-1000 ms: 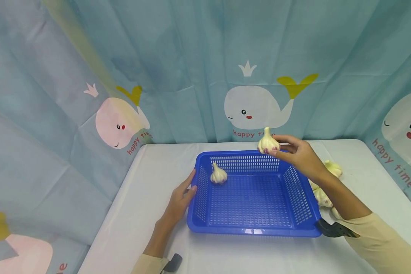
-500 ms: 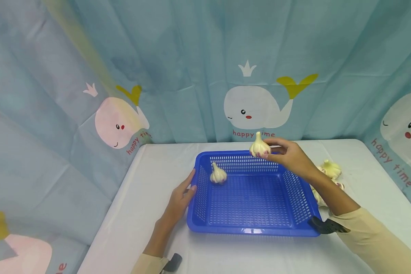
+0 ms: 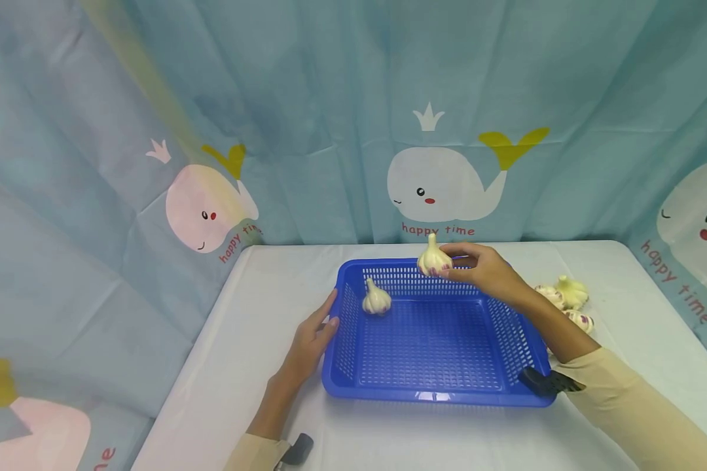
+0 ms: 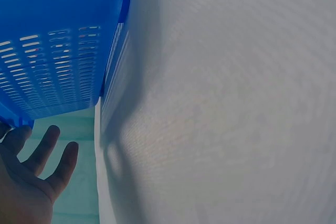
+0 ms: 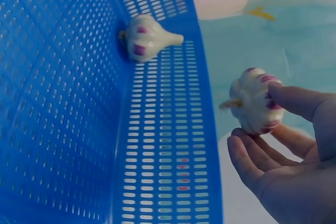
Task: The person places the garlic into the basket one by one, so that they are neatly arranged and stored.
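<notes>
My right hand (image 3: 488, 271) pinches a garlic bulb (image 3: 434, 258) between thumb and fingers, its stem pointing up, over the far rim of the blue plastic basket (image 3: 430, 397). In the right wrist view that bulb (image 5: 255, 100) shows its root end and purple patches, just outside the basket wall. A second garlic bulb (image 3: 377, 299) sits inside the basket at the far left corner. My left hand (image 3: 308, 343) rests against the basket's left rim; in the left wrist view its fingers (image 4: 65, 166) are spread and fairly straight beneath the rim.
Several more garlic bulbs (image 3: 573, 292) lie on the table right of the basket, partly hidden behind my right forearm. A white cloth (image 3: 253, 307) covers the table. A blue curtain (image 3: 330, 190) with whale prints hangs along the back and sides.
My right hand has carried its garlic bulb leftward and slightly lower along the basket's far rim. The left hand, the basket and the bulb inside it have stayed in place.
</notes>
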